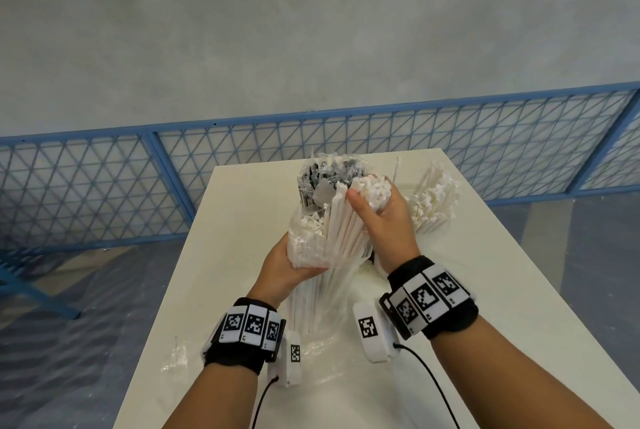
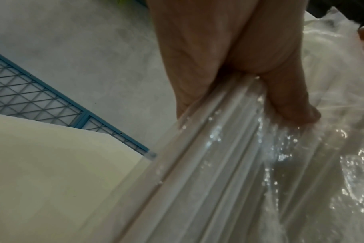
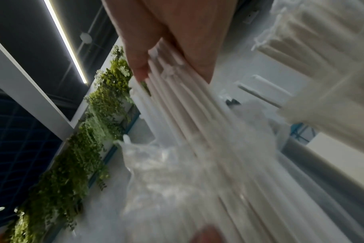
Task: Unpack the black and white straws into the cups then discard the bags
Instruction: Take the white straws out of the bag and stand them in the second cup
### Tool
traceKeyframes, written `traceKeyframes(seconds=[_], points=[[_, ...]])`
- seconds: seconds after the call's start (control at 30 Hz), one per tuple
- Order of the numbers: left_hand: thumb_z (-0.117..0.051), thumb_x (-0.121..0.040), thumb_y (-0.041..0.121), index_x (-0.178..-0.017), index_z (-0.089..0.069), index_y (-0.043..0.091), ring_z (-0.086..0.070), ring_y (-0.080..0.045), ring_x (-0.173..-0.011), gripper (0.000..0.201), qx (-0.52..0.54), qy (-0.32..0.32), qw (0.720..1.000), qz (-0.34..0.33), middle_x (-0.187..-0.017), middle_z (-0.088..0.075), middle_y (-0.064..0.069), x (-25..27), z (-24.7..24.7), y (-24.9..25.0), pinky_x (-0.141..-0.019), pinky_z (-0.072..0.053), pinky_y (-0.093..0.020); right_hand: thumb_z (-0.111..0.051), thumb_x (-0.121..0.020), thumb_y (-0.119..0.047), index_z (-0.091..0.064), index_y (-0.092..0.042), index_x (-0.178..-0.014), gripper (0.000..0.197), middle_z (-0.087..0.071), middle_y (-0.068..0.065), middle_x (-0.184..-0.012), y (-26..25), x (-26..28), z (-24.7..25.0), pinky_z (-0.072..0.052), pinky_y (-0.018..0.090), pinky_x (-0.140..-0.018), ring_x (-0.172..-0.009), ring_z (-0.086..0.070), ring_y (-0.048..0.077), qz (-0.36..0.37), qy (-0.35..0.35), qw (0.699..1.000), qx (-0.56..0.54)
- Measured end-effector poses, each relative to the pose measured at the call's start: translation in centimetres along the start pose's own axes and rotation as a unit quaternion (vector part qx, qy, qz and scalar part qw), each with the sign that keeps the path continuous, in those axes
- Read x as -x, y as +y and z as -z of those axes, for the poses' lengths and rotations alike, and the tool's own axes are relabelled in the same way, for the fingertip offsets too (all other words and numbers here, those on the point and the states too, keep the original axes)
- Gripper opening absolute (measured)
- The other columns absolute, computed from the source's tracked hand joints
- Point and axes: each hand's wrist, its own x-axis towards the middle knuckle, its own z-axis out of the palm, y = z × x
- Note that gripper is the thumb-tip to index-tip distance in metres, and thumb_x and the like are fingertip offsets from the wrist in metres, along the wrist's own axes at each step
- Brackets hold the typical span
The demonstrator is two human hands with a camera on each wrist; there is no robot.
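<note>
A clear plastic bag (image 1: 318, 321) of white straws (image 1: 311, 248) stands upright on the white table (image 1: 502, 307). My left hand (image 1: 287, 266) grips the bag around its upper part; the wrist view shows my left fingers (image 2: 289, 105) curled on the crinkled plastic bag (image 2: 249, 172). My right hand (image 1: 384, 217) grips a bundle of white straws (image 1: 349, 221) by its top ends, lifted partly out of the bag. The right wrist view shows my right fingers (image 3: 139, 62) wrapped on that bundle (image 3: 193, 118). Behind stands a bunch of black straws (image 1: 325, 179) in plastic. A cup of white straws (image 1: 433, 200) is at the right.
A small scrap of clear plastic (image 1: 176, 356) lies near the table's left edge. A blue mesh fence (image 1: 104, 186) runs behind the table, and the grey floor lies on both sides. The table's front right part is bare.
</note>
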Motion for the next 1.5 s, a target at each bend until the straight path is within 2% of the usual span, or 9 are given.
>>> traceKeyframes(seconds=[0.17,0.37,0.43,0.6,0.73,0.87,1.0,1.23,1.5], points=[[-0.087,-0.054,0.022,-0.111,-0.057,0.034,-0.063,-0.012,-0.109,0.066,0.002,0.006,1.000,0.016,-0.115,-0.067,0.005,-0.2,0.2,-0.3,-0.091,-0.052,-0.029,-0.067,-0.081,-0.014,-0.061,-0.020,-0.096,0.017,-0.067,0.001,-0.094,-1.8,-1.0,0.8,-0.052,0.025,-0.080,-0.093,-0.065,0.015,0.013,0.000,0.999,-0.041],[-0.084,-0.048,0.029,-0.111,-0.059,0.030,-0.065,-0.014,-0.107,0.068,0.020,0.010,1.000,0.011,-0.110,-0.070,0.003,-0.3,0.0,0.1,-0.089,-0.053,-0.030,-0.076,-0.070,-0.015,-0.062,-0.015,-0.109,0.041,-0.070,0.006,-0.106,-0.2,0.5,1.7,-0.055,0.031,-0.087,-0.100,-0.067,0.016,-0.068,-0.165,0.983,0.044],[-0.085,-0.047,0.030,-0.110,-0.060,0.030,-0.066,-0.013,-0.106,0.068,0.025,0.018,0.999,0.016,-0.109,-0.070,0.003,-0.3,0.1,0.1,-0.089,-0.053,-0.032,-0.074,-0.073,-0.012,-0.062,-0.011,-0.111,0.040,-0.069,0.009,-0.107,0.7,1.3,1.4,-0.053,0.037,-0.091,-0.100,-0.066,0.018,-0.063,-0.141,0.985,0.076],[-0.083,-0.058,0.014,-0.115,-0.058,0.030,-0.065,-0.013,-0.109,0.064,0.017,0.003,1.000,0.016,-0.115,-0.069,0.001,-0.2,0.0,0.0,-0.092,-0.053,-0.031,-0.068,-0.080,-0.011,-0.066,-0.008,-0.106,0.026,-0.071,0.006,-0.101,-0.1,0.8,0.9,-0.056,0.023,-0.078,-0.093,-0.069,0.014,-0.073,-0.057,0.996,0.001],[-0.085,-0.052,0.027,-0.116,-0.057,0.029,-0.064,-0.014,-0.110,0.070,0.011,0.008,1.000,0.015,-0.116,-0.068,0.000,-0.1,0.1,0.0,-0.094,-0.051,-0.034,-0.069,-0.079,-0.014,-0.068,-0.010,-0.101,0.022,-0.072,0.006,-0.097,-1.2,-0.2,0.8,-0.057,0.026,-0.078,-0.091,-0.069,0.015,-0.085,-0.019,0.995,-0.038],[-0.085,-0.049,0.032,-0.115,-0.058,0.029,-0.064,-0.016,-0.110,0.072,0.021,0.016,0.999,0.019,-0.117,-0.068,-0.002,0.0,0.2,0.1,-0.093,-0.051,-0.037,-0.072,-0.069,-0.022,-0.065,-0.024,-0.101,0.033,-0.071,-0.001,-0.100,-0.7,0.4,1.4,-0.054,0.023,-0.081,-0.097,-0.068,0.013,-0.096,-0.168,0.981,-0.028],[-0.085,-0.048,0.031,-0.118,-0.058,0.023,-0.066,-0.018,-0.107,0.074,0.016,0.021,0.999,0.025,-0.114,-0.069,-0.005,-0.1,0.4,-0.1,-0.094,-0.052,-0.043,-0.080,-0.065,-0.020,-0.059,-0.020,-0.112,0.051,-0.065,-0.009,-0.102,1.0,1.3,1.4,-0.050,0.018,-0.087,-0.100,-0.063,0.009,-0.069,-0.228,0.958,0.162],[-0.085,-0.047,0.028,-0.115,-0.059,0.027,-0.065,-0.019,-0.107,0.073,0.014,0.023,0.999,0.029,-0.114,-0.069,-0.004,0.0,0.6,-0.4,-0.093,-0.053,-0.040,-0.076,-0.073,-0.010,-0.063,-0.029,-0.093,0.031,-0.069,-0.002,-0.096,1.1,2.1,-0.4,-0.055,0.033,-0.085,-0.094,-0.066,0.012,-0.120,-0.105,0.986,0.045],[-0.085,-0.045,0.033,-0.107,-0.059,0.030,-0.064,-0.014,-0.107,0.067,-0.006,0.021,0.999,0.027,-0.112,-0.068,0.002,0.2,0.7,-0.4,-0.095,-0.051,-0.038,-0.069,-0.076,-0.005,-0.064,-0.013,-0.081,0.011,-0.067,0.005,-0.077,-1.7,-2.0,0.4,-0.055,0.042,-0.080,-0.080,-0.065,0.023,-0.142,0.117,0.975,-0.126]])
